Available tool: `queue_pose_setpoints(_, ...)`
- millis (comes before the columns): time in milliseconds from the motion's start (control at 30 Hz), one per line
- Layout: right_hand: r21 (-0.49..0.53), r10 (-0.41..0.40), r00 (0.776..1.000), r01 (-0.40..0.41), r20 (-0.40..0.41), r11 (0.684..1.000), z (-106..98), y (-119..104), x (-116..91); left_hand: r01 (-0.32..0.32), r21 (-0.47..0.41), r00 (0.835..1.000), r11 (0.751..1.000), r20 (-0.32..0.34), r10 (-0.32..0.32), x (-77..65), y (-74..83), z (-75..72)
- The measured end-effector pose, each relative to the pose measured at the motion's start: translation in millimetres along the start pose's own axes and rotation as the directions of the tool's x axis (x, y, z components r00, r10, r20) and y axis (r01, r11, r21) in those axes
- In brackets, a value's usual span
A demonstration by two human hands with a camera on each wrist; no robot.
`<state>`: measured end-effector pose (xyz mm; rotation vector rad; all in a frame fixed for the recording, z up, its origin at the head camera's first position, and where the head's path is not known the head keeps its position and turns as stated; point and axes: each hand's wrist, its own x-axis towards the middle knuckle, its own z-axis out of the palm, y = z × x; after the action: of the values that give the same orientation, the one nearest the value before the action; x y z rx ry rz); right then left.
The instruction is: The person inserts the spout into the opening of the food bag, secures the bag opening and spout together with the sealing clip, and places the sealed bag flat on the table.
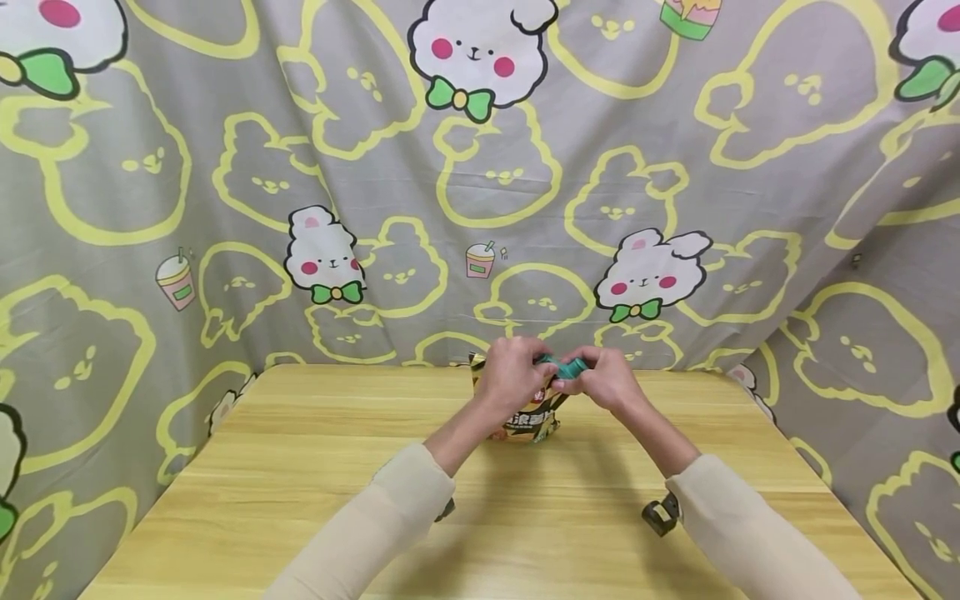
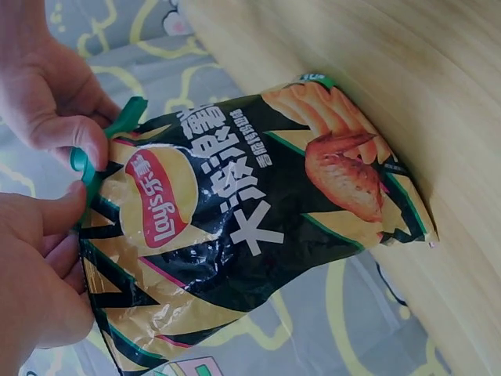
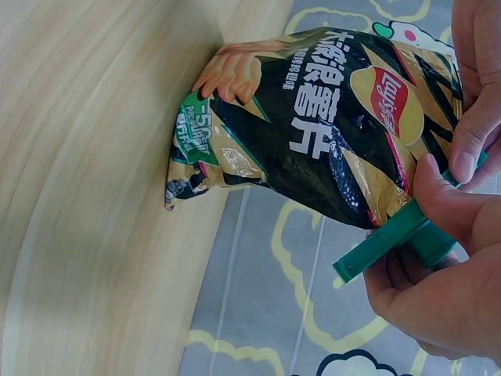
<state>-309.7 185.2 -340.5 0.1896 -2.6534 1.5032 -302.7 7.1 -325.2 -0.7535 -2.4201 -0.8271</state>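
A black-and-gold Lay's potato chip bag (image 1: 531, 427) stands upright on the table, its lower end on the wood. My left hand (image 1: 513, 371) grips the bag's top edge, thumb in front and fingers behind, with the thumb tip at a green plastic bag clip (image 1: 572, 369). On the other side, my right hand (image 1: 609, 382) pinches the clip between thumb and fingers. In the right wrist view the clip (image 3: 383, 239) lies across the top corner of the bag (image 3: 313, 117), one long end sticking out past it. Fingers cover the clip's middle.
The wooden table (image 1: 300, 500) reaches back to a grey patterned curtain (image 1: 420, 192), which also hangs along both sides. Dark wrist straps show below the sleeves, one of them a black band (image 1: 662, 514) under the right forearm.
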Motion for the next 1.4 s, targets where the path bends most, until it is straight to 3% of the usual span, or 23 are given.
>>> queue_pose_setpoints(200, -0.058, -0.030, 1.000, 0.030, 0.000, 0.998, -0.9, 0.7, -0.3, 0.008, -0.013, 1.000, 1.000, 0.005, -0.008, 0.9, -1.0, -0.4)
queue_pose_setpoints(433, -0.169, -0.117, 0.993, 0.114, -0.008, 0.979, -3.3, 0.4, -5.0, 0.016, -0.014, 0.999, 1.000, 0.039, -0.016, 0.9, 0.8, -4.5)
queue_pose_setpoints(667, -0.276, -0.200, 0.980, 0.186, -0.022, 0.943, -6.9, -0.1, -14.2, 0.018, 0.045, 0.998, 0.999, 0.053, -0.021, -4.9, 0.0, -22.0)
queue_pose_setpoints(867, -0.389, -0.259, 0.964, 0.219, -0.052, 0.895, -8.4, 4.9, -25.7, 0.044, 0.027, 0.998, 0.999, 0.047, -0.045, -10.8, -5.9, -43.2)
queue_pose_setpoints(1000, -0.415, -0.260, 0.964, 0.215, -0.055, 0.884, -10.5, 13.6, -33.5, 0.110, 0.003, 0.993, 0.994, 0.033, -0.110, -14.7, -15.0, -57.5)
queue_pose_setpoints(1167, -0.414, -0.251, 0.967, 0.210, -0.046, 0.886, -13.3, 22.6, -39.3, 0.179, -0.008, 0.984, 0.984, -0.027, -0.179, -22.8, -38.1, -71.2)
queue_pose_setpoints(1400, -0.415, -0.153, 0.987, 0.122, -0.043, 0.901, -11.3, 33.6, -45.5, 0.254, -0.034, 0.965, 0.967, -0.054, -0.255, -38.4, -63.3, -76.5)
